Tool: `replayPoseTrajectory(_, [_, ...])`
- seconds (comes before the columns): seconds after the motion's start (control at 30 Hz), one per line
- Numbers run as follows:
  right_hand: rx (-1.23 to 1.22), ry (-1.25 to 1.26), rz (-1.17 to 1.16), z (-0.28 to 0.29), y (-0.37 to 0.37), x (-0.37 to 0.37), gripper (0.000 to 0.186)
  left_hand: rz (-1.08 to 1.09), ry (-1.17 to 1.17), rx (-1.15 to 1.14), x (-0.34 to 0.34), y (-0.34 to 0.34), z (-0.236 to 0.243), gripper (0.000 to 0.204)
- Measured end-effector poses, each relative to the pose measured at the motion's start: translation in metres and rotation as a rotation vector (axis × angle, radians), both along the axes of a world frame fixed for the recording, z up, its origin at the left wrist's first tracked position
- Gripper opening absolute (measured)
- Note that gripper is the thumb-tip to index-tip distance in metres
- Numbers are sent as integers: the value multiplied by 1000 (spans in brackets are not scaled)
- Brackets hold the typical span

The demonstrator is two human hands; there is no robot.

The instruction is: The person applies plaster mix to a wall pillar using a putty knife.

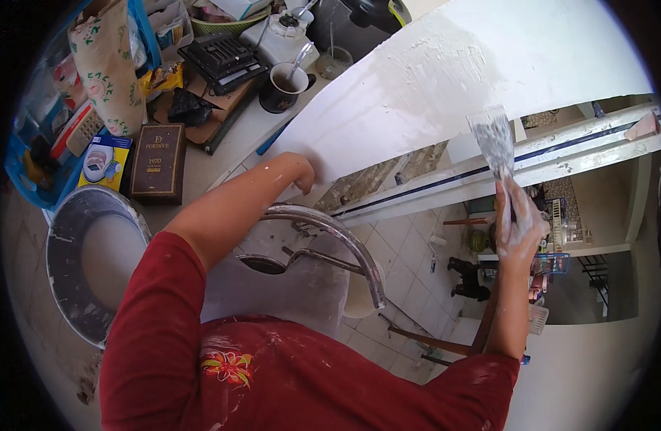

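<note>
My right hand (519, 215), smeared with white paste, is closed round the handle of a putty knife (491, 136). The knife's broad blade is coated in the same paste and overlaps the edge of a long white panel (373, 122). A rough patch of wet-looking filler (453, 68) spreads over the panel above the blade. My left hand (299, 172) is bent at the wrist against the panel's near left end. Its fingers are mostly hidden, so whether they grip the edge cannot be made out.
A bucket (133, 215) of milky liquid stands at the left. Behind it are a dark brown box (158, 164), a blue basket (39, 190) and a black mug (282, 90) with a spoon. A curved metal chair frame (345, 233) is before me. A white rail (431, 190) runs beyond.
</note>
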State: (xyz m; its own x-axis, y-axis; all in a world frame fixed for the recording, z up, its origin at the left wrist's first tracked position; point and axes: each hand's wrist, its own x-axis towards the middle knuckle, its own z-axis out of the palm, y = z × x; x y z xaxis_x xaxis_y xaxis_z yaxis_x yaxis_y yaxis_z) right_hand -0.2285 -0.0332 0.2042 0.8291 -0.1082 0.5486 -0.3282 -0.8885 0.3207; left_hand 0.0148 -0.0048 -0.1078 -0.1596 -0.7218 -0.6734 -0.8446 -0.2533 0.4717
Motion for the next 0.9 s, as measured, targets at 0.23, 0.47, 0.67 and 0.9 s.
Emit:
replayPoseTrajectory(0.23, [-120, -7, 118, -2, 28, 16, 24, 21, -66, -4, -4, 1, 12, 42])
replayPoseTrajectory(0.47, [67, 3, -79, 9, 13, 67, 20, -10, 6, 14, 6, -11, -11, 50])
replayPoseTrajectory(0.67, [192, -27, -317, 21, 29, 5, 24, -40, -25, 25, -1, -11, -6, 49])
replayPoseTrajectory(0.9, [256, -84, -309, -3, 65, -6, 23, -31, -9, 8, 5, 0, -12, 46])
